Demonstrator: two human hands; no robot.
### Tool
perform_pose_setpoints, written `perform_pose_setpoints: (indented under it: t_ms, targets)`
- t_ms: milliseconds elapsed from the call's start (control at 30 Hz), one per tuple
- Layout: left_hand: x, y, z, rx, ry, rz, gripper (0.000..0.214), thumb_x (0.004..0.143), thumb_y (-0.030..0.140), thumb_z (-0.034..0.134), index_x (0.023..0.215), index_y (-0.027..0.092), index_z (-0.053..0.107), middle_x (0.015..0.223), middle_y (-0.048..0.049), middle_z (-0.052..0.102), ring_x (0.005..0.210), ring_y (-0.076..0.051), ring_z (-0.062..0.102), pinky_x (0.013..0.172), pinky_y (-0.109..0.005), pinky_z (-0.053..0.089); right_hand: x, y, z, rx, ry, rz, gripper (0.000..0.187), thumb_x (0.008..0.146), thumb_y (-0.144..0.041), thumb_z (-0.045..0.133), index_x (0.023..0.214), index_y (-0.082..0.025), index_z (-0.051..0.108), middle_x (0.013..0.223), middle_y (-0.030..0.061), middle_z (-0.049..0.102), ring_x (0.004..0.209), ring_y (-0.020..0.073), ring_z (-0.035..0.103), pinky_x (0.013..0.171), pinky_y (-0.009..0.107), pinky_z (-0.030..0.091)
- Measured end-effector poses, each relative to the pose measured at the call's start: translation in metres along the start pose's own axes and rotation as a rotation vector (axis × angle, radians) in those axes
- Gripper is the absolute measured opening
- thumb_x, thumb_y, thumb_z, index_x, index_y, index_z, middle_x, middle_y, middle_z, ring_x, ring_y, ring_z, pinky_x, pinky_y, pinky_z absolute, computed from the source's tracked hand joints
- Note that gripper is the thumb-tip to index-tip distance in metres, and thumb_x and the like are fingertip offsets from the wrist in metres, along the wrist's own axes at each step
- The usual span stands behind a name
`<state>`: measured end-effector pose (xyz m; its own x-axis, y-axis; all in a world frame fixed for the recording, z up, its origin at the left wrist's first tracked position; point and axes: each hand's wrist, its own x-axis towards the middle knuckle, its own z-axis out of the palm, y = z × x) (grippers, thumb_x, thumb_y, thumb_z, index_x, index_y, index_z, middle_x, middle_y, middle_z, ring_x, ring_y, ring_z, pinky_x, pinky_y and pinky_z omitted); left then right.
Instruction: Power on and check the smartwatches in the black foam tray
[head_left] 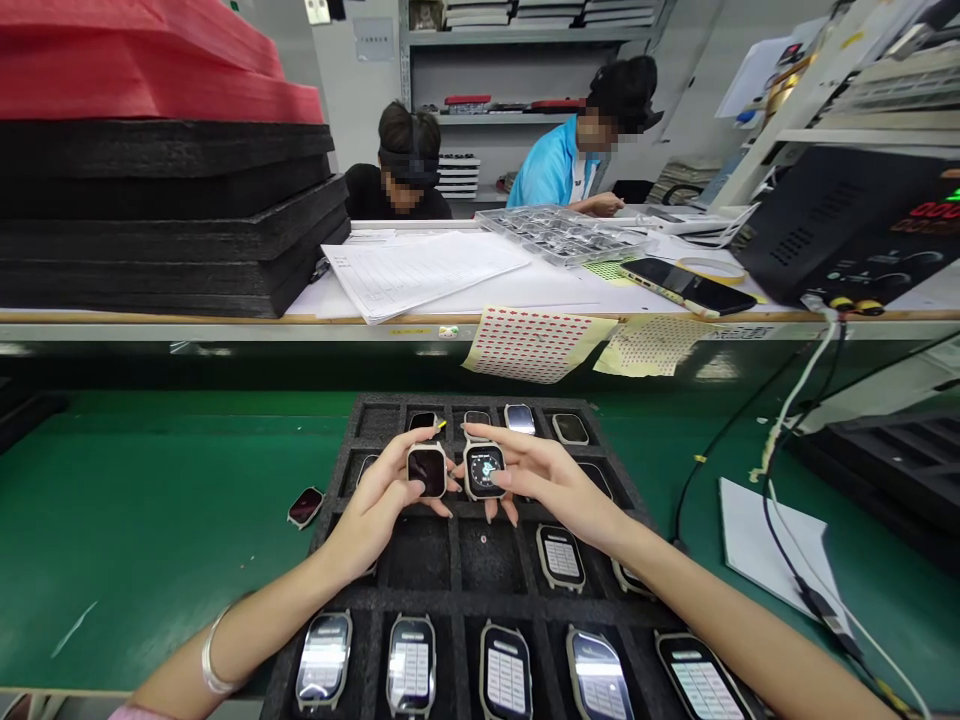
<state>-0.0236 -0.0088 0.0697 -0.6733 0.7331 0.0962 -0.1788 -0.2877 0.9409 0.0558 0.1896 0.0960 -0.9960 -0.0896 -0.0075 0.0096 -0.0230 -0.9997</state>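
Head view. Black foam tray (454, 598) at centre on the green mat (150, 500).

- Left hand (379, 510): fingers closed on the dark-screen watch (427, 470), held face up over the tray's second row from the far edge.
- Right hand (547, 480): fingers clamped round the lit-screen watch (484, 470), which shows a dial. It sits at 3 o'clock of the dark one, and the two cases are nearly touching.
- Far row watches (519, 418), at 12 o'clock of the hands: four seated, screens mostly dark or only reflecting.
- Near row watches (411, 665), at 6 o'clock: five seated, all lit with a keypad-like screen. Two more lit ones lie in the row above, toward 4 o'clock.
- Empty pockets (420, 550) directly at 6 o'clock of the held pair.
- Loose watch (305, 506) off the tray on the mat, at 9 o'clock of the left hand, screen dark.

Judgement: the near rows look handled, going by their lit screens. The two held units, the dark far row and the loose one look outstanding, so the tray is roughly half through.
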Motion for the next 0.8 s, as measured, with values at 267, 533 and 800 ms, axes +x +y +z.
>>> perform_pose_setpoints:
  t_ms: [267,533,800]
  targets:
    - [0.000,-0.003,-0.001,0.026,-0.022,0.021,0.044,0.082,0.016,0.049,0.125,0.020,0.049,0.104,-0.0091,0.062,0.093,-0.024,0.061,0.069,-0.035,0.056,0.000,-0.001,0.001,-0.033,0.014,-0.010,0.049,0.087,-0.028,0.060,0.132,-0.014,0.048,0.093,0.0085,0.067,0.060,0.0140,0.065,0.046,0.021,0.049]
    - [0.001,-0.003,-0.002,0.074,-0.004,0.073,0.042,0.082,0.017,0.050,0.124,0.019,0.047,0.099,-0.0078,0.062,0.088,-0.022,0.061,0.065,-0.032,0.055,0.000,0.004,0.002,-0.120,-0.025,-0.030,0.051,0.082,-0.026,0.068,0.129,-0.016,0.048,0.094,0.0063,0.067,0.068,0.0138,0.067,0.057,0.023,0.053]
    - [0.002,-0.002,-0.002,0.050,0.151,0.255,0.044,0.082,0.015,0.053,0.125,0.020,0.045,0.095,-0.0054,0.059,0.083,-0.018,0.061,0.061,-0.027,0.053,-0.014,-0.013,-0.001,-0.792,-0.417,-0.027,0.057,0.074,-0.030,0.075,0.127,-0.021,0.055,0.117,0.0083,0.056,0.099,0.0230,0.059,0.086,0.034,0.048]
